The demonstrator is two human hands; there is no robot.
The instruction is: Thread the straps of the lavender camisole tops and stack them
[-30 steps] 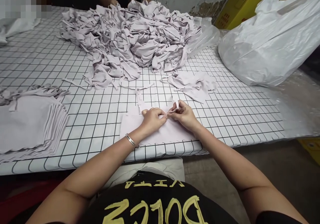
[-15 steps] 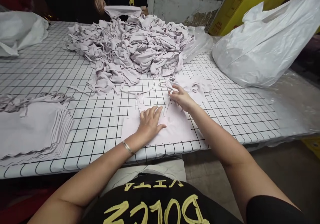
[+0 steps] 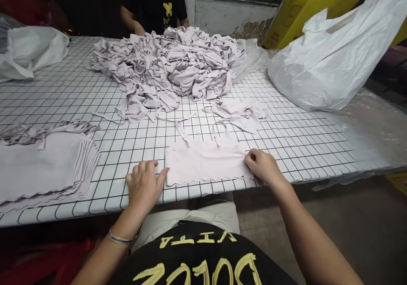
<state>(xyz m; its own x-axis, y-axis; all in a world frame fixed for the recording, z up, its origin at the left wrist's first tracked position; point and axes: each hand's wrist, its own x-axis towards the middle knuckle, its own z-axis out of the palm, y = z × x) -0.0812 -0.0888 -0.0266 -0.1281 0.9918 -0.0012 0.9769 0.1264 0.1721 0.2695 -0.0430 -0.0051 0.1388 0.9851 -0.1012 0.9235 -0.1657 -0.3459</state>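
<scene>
A pale pink camisole top with thin straps lies flattened at the table's front edge, its straps pointing away from me. My left hand rests on the table beside its left edge, fingers apart, the thumb touching the fabric. At the opposite edge my right hand is closed, pinching the camisole's side between thumb and fingers. Just beyond it lies another crumpled garment of the same cloth.
A large heap of similar garments fills the table's far middle, with another person behind it. A neat stack of flattened garments sits left. White plastic bags stand at right and far left. The checked tablecloth covers the table.
My left hand has moved off the camisole to its left edge. My right hand has come nearer, from the straps to the right edge. The other person's raised cloth has gone down.
</scene>
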